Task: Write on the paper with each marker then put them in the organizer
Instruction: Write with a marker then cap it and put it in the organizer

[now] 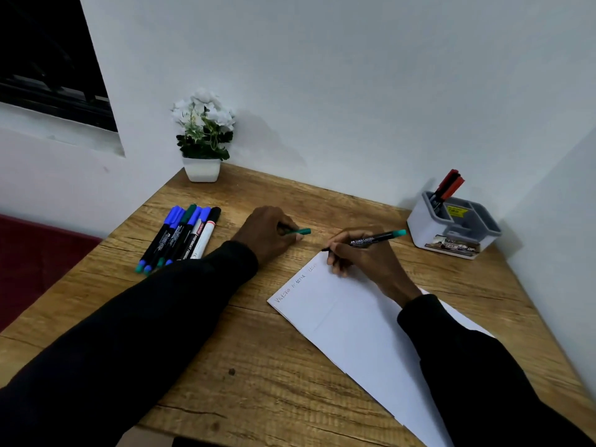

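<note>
My right hand grips a black marker with a teal end, its tip at the top corner of the white paper. A line of handwriting runs along the paper's upper left edge. My left hand rests on the wooden desk, closed on the teal cap. Several markers with blue, green and black caps lie in a row to the left. The white and grey organizer stands at the back right with red markers in one compartment.
A white pot of artificial white flowers stands in the desk's back left corner. Walls close in behind and on the right. The desk's left edge drops off beside a dark red surface.
</note>
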